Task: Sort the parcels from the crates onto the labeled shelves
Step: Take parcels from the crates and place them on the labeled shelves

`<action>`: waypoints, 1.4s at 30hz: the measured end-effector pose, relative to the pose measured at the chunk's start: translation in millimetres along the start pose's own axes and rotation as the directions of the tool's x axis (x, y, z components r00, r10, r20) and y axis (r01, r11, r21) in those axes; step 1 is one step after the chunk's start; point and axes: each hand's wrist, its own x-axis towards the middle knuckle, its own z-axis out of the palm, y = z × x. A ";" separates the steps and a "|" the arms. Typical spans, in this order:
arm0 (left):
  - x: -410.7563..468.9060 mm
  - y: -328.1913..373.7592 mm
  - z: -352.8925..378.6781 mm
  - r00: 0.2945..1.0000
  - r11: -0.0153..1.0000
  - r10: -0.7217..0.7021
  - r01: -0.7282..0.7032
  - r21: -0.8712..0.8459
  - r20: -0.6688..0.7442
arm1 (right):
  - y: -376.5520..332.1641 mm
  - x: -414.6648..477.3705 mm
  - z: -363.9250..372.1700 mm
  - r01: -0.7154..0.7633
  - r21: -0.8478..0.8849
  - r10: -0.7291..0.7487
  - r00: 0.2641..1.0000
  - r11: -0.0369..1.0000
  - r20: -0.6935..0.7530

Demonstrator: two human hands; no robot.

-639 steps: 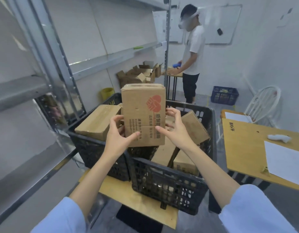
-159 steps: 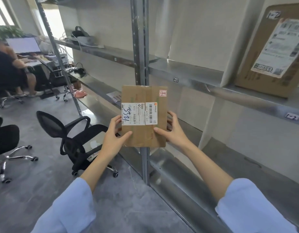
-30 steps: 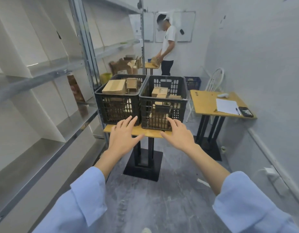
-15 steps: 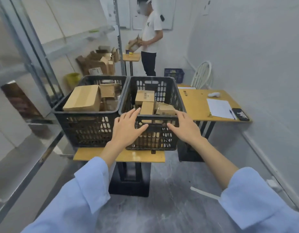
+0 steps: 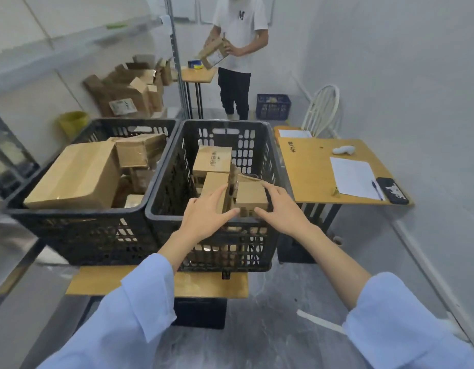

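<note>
Two black crates stand side by side on a small wooden table (image 5: 102,282). The right crate (image 5: 217,246) holds several small cardboard parcels; the nearest one (image 5: 250,197) lies at its front edge. My left hand (image 5: 207,217) and my right hand (image 5: 281,209) reach over the crate's front rim, fingers spread, on either side of that parcel. The fingertips touch it or hover just at it; I cannot tell which. The left crate (image 5: 78,233) holds a large flat parcel (image 5: 76,174) and smaller boxes.
Metal shelving (image 5: 30,46) runs along the left. A wooden desk (image 5: 310,177) with paper, pen and phone stands right of the crates. A person (image 5: 238,49) handles a box at the back, near a pile of cartons (image 5: 129,94), a blue crate (image 5: 273,106) and a white chair (image 5: 322,110).
I have moved closer to the crates. Both hands have gone from in front of the right crate's wall up over its rim to the nearest parcel.
</note>
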 end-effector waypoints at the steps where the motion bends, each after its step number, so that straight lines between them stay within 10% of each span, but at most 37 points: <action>1: 8.4 -1.5 4.2 1.000 1.000 -0.005 0.005 -0.006 0.013 | 3.3 8.6 1.1 0.001 0.000 -0.001 1.000 1.000 0.010; 18: 81.3 -21.7 41.4 0.922 0.942 0.066 0.068 -0.328 0.380 | 17.6 63.4 10.0 -0.121 0.060 0.101 0.960 0.991 0.262; 42: 57.4 -43.9 -34.5 0.996 0.789 -0.084 0.043 -0.613 -0.037 | -45.3 74.0 12.8 0.071 0.620 -0.107 0.994 0.781 0.021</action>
